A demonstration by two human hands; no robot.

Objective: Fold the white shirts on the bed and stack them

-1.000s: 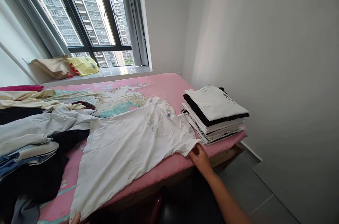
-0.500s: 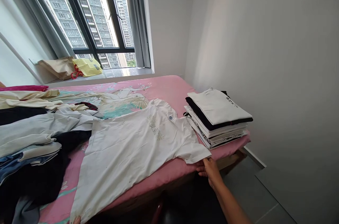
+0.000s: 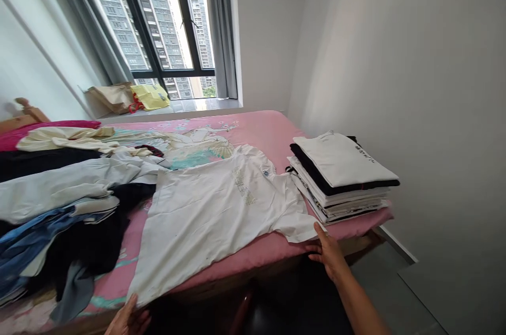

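Observation:
A white T-shirt [image 3: 213, 208] with faint printed text on its chest lies spread flat on the bed, collar pointing away and to the right. At the lower left, my left hand [image 3: 128, 318] pinches the near corner of its hem, thumb on top. My right hand [image 3: 330, 255] grips the end of the near sleeve between thumb and fingers, at the bed's front edge. Just beyond that sleeve stands a stack of folded shirts [image 3: 343, 161], a white one with dark lettering on top and a black one under it.
A loose heap of clothes [image 3: 59, 182], with white, black, cream and denim pieces, covers the bed's left side. The pink bedsheet [image 3: 261, 126] shows behind the shirt. Paper and yellow bags [image 3: 150, 96] rest on the windowsill. A wall rises right of the stack.
The view has turned left, so everything sits further right in the picture. More of my left hand now shows at the hem corner. The shirt stays spread, with my right hand at its sleeve.

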